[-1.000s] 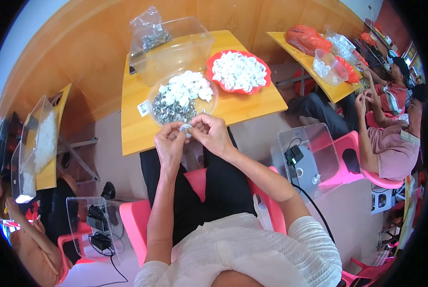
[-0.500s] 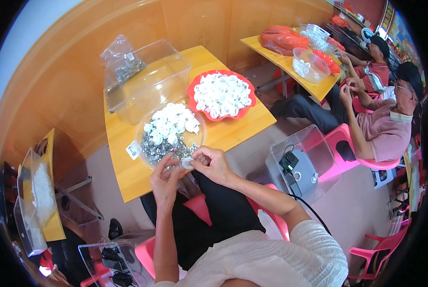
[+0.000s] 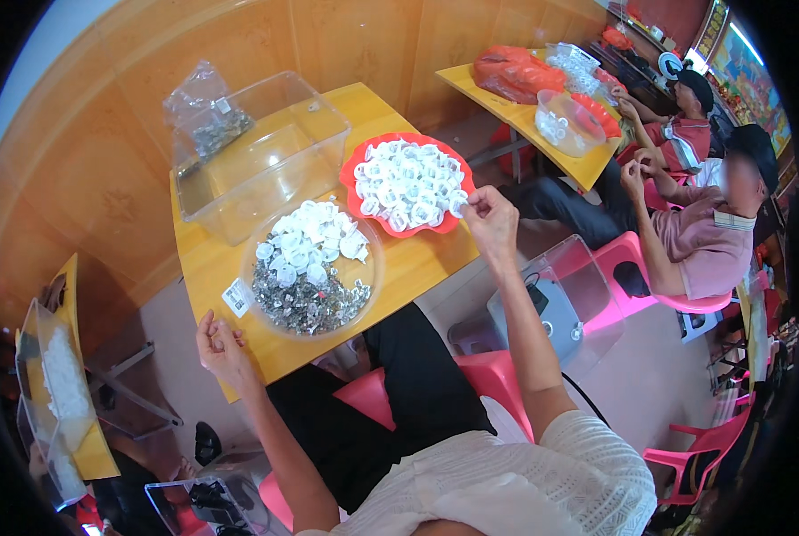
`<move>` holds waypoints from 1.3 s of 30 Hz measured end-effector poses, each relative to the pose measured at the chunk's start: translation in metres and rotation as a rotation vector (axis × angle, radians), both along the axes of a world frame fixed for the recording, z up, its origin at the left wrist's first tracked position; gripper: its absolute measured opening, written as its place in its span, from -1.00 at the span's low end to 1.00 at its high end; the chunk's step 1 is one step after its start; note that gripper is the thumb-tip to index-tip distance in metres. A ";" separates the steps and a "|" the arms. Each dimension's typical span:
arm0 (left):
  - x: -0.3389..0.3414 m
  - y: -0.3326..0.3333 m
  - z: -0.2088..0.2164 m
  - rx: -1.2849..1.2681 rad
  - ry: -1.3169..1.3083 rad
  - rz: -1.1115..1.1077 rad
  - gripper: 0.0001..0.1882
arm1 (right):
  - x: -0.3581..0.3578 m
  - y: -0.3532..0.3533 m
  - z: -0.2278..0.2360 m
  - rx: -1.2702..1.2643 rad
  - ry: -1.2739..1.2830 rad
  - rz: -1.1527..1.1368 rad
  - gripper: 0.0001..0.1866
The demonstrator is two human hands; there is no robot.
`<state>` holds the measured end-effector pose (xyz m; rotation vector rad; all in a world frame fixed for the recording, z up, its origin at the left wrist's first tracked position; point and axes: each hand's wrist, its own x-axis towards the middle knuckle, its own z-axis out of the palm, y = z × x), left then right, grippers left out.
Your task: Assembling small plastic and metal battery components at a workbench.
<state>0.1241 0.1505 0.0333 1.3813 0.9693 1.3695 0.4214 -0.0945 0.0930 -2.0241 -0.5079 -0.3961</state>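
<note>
Head cam looking down at a yellow table [image 3: 399, 268]: the right hand [image 3: 491, 223] is out at the edge of the red scalloped tray [image 3: 355, 170], fingertips pinched together on one small white ring piece [image 3: 461, 204] (it's tiny, so hard to make out more than that). That tray is heaped with the same white ring-shaped caps [image 3: 408, 183]. The left hand [image 3: 221, 344] sits at the near-left table edge with fingers loosely curled; can't tell whether anything is in it. Just beside it is a small white label tag [image 3: 235, 297], lying against the clear round bowl [image 3: 368, 286], which holds white caps on top and a pile of small silvery metal bits [image 3: 310, 304] below. Behind that stands a clear rectangular tub [image 3: 256, 161] and a crumpled clear plastic bag [image 3: 205, 116] with more metal bits.
</note>
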 end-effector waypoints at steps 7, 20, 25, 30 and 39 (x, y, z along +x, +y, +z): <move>-0.003 0.010 -0.027 -0.090 -0.067 -0.092 -0.76 | -0.014 0.025 -0.008 -0.276 -0.131 -0.002 -0.88; 0.002 -0.001 -0.007 -0.126 0.037 -0.094 -0.82 | -0.046 0.029 0.005 -0.292 -0.229 0.023 -0.82; -0.002 0.002 -0.017 -0.153 0.001 -0.076 -0.81 | -0.066 0.058 -0.002 -0.224 -0.252 0.359 -0.91; -0.001 0.000 -0.011 -0.154 0.013 -0.098 -0.81 | -0.084 0.090 -0.026 -0.463 -0.226 0.462 -0.91; -0.001 0.000 -0.010 -0.183 0.028 -0.096 -0.81 | -0.088 0.103 -0.030 -0.543 -0.385 0.481 -0.77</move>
